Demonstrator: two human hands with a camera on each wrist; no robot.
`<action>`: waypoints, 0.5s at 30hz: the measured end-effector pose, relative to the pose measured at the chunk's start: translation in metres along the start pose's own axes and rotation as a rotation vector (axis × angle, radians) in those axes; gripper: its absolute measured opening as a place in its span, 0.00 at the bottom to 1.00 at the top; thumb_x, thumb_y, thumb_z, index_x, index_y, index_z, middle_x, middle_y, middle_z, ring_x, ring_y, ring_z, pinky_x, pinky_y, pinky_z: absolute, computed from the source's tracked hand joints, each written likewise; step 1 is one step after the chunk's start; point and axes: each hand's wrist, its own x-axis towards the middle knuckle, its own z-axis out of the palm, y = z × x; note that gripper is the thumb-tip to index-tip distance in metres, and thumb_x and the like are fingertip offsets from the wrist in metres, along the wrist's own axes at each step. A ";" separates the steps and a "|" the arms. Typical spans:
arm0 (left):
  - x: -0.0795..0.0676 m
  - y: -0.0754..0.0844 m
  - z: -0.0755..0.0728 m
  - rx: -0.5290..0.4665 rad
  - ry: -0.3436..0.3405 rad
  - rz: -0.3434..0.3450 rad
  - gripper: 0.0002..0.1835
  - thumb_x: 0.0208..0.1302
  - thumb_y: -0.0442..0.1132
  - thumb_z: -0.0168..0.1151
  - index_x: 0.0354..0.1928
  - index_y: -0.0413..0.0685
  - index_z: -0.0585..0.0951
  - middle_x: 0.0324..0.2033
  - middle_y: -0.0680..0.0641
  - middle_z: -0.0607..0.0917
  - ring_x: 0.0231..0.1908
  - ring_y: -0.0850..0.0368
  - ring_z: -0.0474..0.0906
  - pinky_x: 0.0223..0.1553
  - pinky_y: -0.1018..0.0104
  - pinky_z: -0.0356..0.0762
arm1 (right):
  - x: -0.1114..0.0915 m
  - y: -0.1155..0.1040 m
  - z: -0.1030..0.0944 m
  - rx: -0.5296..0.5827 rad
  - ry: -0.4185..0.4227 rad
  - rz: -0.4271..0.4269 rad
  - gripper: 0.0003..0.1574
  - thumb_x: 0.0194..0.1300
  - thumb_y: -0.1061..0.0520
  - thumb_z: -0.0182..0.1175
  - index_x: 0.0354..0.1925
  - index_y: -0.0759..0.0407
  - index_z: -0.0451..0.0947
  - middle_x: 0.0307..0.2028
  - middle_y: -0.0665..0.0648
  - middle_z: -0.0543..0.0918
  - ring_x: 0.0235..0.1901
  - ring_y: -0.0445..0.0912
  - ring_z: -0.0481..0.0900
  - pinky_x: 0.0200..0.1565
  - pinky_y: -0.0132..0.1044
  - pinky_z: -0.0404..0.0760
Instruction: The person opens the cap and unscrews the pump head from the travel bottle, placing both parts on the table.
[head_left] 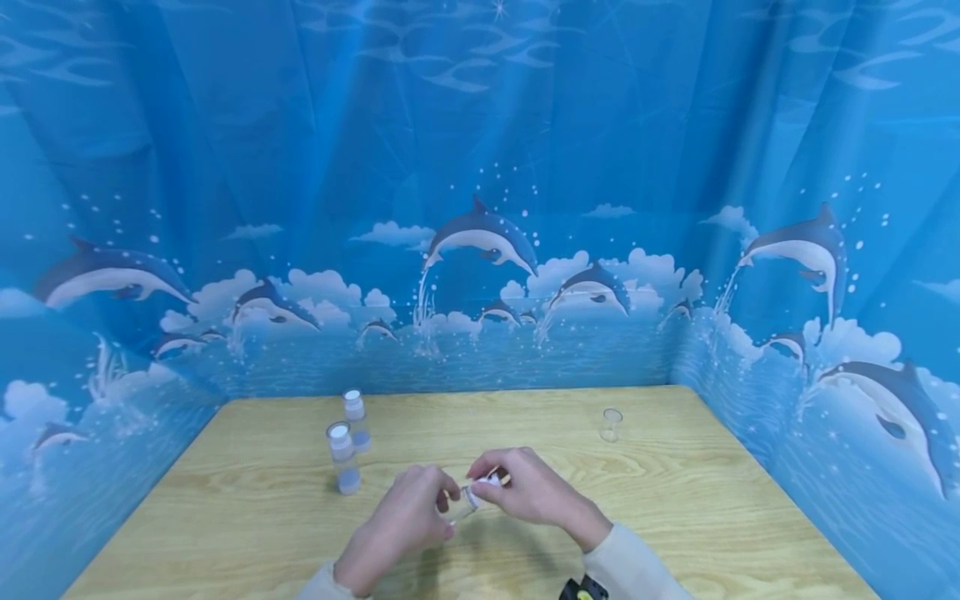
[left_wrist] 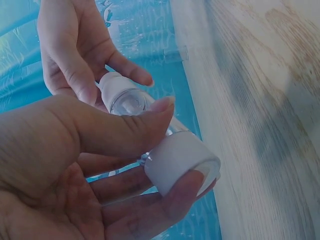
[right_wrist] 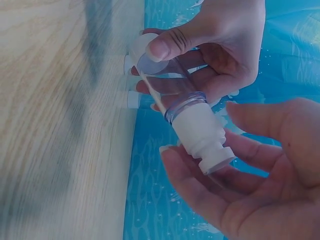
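Note:
My left hand (head_left: 408,510) holds a small clear pump bottle (right_wrist: 167,86) by its lower end, thumb on the clear wall and fingers round the white base (left_wrist: 181,159). The bottle is tilted, and its inside looks clear. At its upper end is a white pump head (right_wrist: 200,131) with a ribbed clear ring below the collar. My right hand (head_left: 531,487) has its fingers curled loosely round this pump head; in the right wrist view the thumb stands slightly off the collar. Both hands are low over the wooden table.
Two similar pump bottles (head_left: 345,460) with white tops stand upright on the table (head_left: 247,500), left of my hands. A small clear cap (head_left: 611,425) stands at the back right. A blue dolphin-print curtain (head_left: 480,125) encloses the back and sides. Something black (head_left: 583,590) shows by the right sleeve.

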 end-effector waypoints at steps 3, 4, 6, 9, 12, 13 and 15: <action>0.000 0.000 0.000 0.001 0.003 0.007 0.20 0.43 0.30 0.81 0.42 0.40 0.88 0.30 0.46 0.89 0.30 0.58 0.81 0.31 0.65 0.83 | 0.000 0.001 0.000 0.020 0.006 0.011 0.12 0.74 0.54 0.61 0.47 0.60 0.84 0.42 0.58 0.89 0.36 0.44 0.86 0.35 0.27 0.85; 0.000 0.000 0.000 -0.003 0.003 0.008 0.20 0.42 0.30 0.80 0.42 0.40 0.88 0.30 0.46 0.89 0.30 0.58 0.81 0.32 0.64 0.84 | 0.000 0.001 0.000 0.032 0.007 0.017 0.12 0.74 0.55 0.60 0.47 0.61 0.84 0.41 0.58 0.89 0.35 0.45 0.86 0.34 0.30 0.86; -0.001 0.001 0.000 -0.007 0.002 0.004 0.20 0.42 0.30 0.80 0.43 0.40 0.88 0.30 0.46 0.89 0.30 0.58 0.81 0.33 0.63 0.84 | 0.000 0.002 0.001 0.055 0.004 0.031 0.12 0.75 0.55 0.59 0.46 0.62 0.84 0.39 0.58 0.89 0.32 0.47 0.86 0.32 0.35 0.88; -0.001 0.002 0.000 -0.012 0.002 0.000 0.20 0.42 0.30 0.80 0.43 0.41 0.88 0.31 0.46 0.89 0.30 0.58 0.81 0.33 0.63 0.84 | 0.000 0.002 0.001 0.086 -0.004 0.050 0.13 0.76 0.57 0.58 0.46 0.64 0.84 0.37 0.59 0.89 0.30 0.49 0.86 0.31 0.41 0.89; -0.001 0.002 0.000 -0.011 -0.002 -0.002 0.20 0.43 0.30 0.80 0.43 0.41 0.88 0.31 0.46 0.89 0.30 0.58 0.81 0.33 0.62 0.84 | 0.000 0.001 0.001 0.088 -0.010 0.058 0.11 0.75 0.58 0.58 0.45 0.65 0.84 0.36 0.58 0.89 0.30 0.48 0.86 0.31 0.40 0.89; -0.001 0.002 0.000 -0.012 -0.003 -0.001 0.20 0.43 0.30 0.80 0.43 0.41 0.88 0.31 0.46 0.89 0.30 0.58 0.81 0.33 0.62 0.84 | 0.000 0.001 0.001 0.084 -0.011 0.059 0.11 0.75 0.59 0.59 0.45 0.64 0.84 0.36 0.58 0.89 0.30 0.47 0.86 0.31 0.38 0.89; -0.001 0.002 0.000 -0.008 -0.003 0.003 0.20 0.43 0.30 0.80 0.43 0.41 0.88 0.31 0.46 0.89 0.30 0.57 0.81 0.33 0.62 0.84 | 0.000 0.000 0.001 0.076 -0.013 0.058 0.10 0.74 0.59 0.59 0.44 0.64 0.85 0.36 0.57 0.89 0.30 0.46 0.85 0.31 0.33 0.88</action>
